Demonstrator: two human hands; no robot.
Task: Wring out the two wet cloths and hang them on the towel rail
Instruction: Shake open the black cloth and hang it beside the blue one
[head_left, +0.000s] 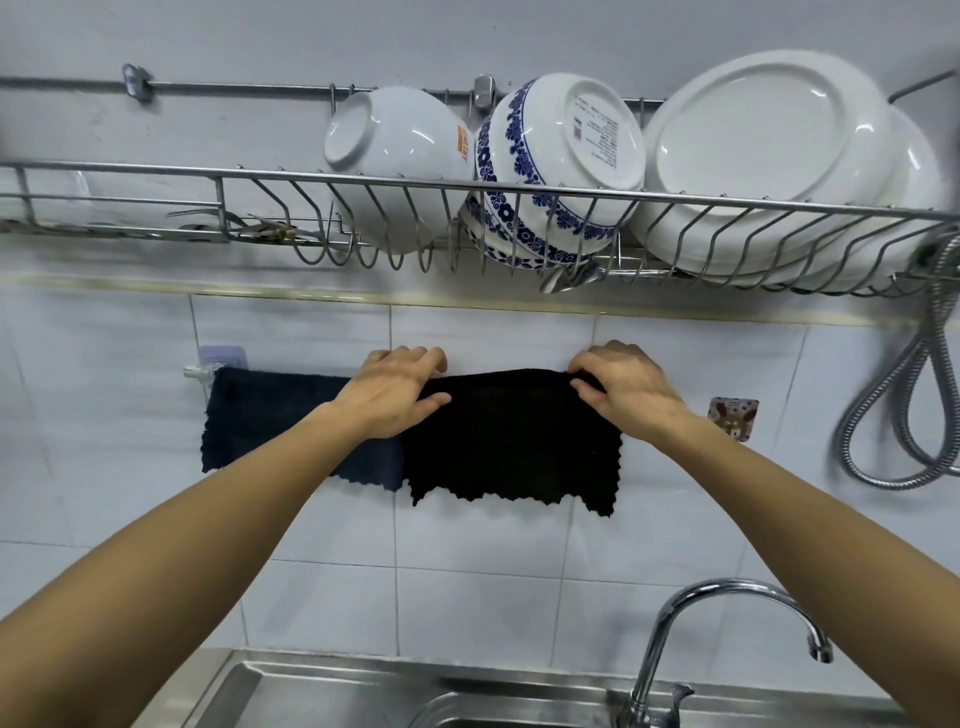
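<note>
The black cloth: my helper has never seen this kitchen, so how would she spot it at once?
Look at the tiled wall above the sink, below the wire dish rack. On the towel rail hang two cloths; the black cloth is the right one, both hands on its top edge. Its neighbour, the navy cloth, is bluer.
</note>
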